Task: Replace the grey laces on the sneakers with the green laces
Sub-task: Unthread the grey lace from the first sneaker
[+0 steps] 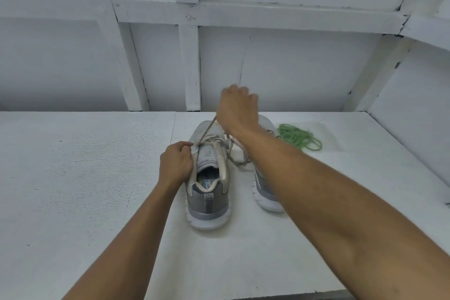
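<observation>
Two grey sneakers stand side by side on the white table, heels toward me. My left hand grips the left sneaker at its left eyelet edge beside the tongue. My right hand, raised above the toe, is shut on a grey lace that runs taut from the left eyelets up into my fist. More loose grey lace lies between the shoes. My right forearm covers most of the right sneaker. The green laces lie in a loose bundle to the right of the shoes.
The white table runs to a white panelled wall just behind the shoes. A side wall closes in at the far right. The table's front edge shows at the bottom right.
</observation>
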The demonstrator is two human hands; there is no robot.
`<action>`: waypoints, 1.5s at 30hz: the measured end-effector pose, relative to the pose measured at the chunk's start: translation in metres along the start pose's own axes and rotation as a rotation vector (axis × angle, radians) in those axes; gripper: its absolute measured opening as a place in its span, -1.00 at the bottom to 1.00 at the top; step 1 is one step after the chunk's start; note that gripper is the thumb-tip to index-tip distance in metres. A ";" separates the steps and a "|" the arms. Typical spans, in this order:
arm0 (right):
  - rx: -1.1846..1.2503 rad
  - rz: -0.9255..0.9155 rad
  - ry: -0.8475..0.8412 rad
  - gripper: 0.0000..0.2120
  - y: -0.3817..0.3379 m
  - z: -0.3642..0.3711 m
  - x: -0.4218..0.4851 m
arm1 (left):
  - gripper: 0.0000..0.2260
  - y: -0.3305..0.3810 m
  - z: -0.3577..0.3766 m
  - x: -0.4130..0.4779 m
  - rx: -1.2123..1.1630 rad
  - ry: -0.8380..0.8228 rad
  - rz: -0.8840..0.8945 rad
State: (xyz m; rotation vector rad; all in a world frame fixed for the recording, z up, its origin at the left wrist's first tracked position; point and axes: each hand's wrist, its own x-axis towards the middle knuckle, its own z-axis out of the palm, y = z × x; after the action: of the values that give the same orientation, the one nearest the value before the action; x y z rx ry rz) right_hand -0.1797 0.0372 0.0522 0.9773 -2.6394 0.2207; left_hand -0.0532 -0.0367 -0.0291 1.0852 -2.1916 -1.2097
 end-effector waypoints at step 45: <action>0.030 -0.146 -0.312 -0.79 -0.029 0.039 -0.029 | -0.68 -0.002 0.003 0.000 0.000 0.027 0.015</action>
State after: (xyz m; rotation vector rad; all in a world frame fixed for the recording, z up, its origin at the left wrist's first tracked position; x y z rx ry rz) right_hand -0.1491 0.0231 0.0068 1.3019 -2.8285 0.0792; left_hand -0.0542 -0.0359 -0.0328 1.0773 -2.1759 -1.1814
